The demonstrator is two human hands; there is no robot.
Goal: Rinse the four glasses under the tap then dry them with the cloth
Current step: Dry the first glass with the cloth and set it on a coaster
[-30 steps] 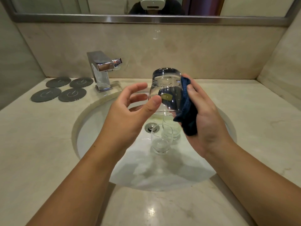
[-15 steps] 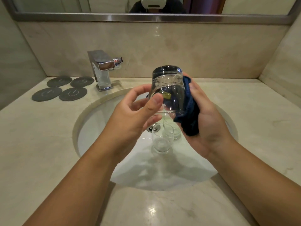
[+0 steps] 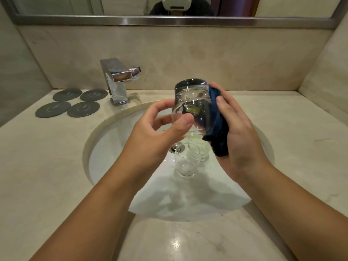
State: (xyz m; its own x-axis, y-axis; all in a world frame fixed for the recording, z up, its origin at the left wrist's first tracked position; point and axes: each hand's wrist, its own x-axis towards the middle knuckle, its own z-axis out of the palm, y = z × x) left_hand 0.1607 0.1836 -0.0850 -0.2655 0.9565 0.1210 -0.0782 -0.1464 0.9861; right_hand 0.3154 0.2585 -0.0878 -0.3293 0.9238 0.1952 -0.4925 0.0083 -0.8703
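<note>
A clear glass (image 3: 192,102) is held upside down above the sink, a small gold sticker on its side. My left hand (image 3: 158,136) holds it with the thumb on its near side and the fingers curled behind. My right hand (image 3: 239,132) presses a dark blue cloth (image 3: 217,127) against the glass's right side, fingers wrapped over the cloth. Two more glasses stand upright in the basin: one (image 3: 186,162) near the drain and one (image 3: 202,149) just behind it, partly hidden by the held glass and cloth.
The white basin (image 3: 116,147) is set in a beige marble counter (image 3: 47,166). A chrome tap (image 3: 117,80) stands at the back left, no water running. Several dark round coasters (image 3: 71,102) lie left of the tap. A mirror runs along the wall above.
My left hand has closed from spread fingers onto the glass. The glass has turned a little between the hands, with the cloth still against its right side.
</note>
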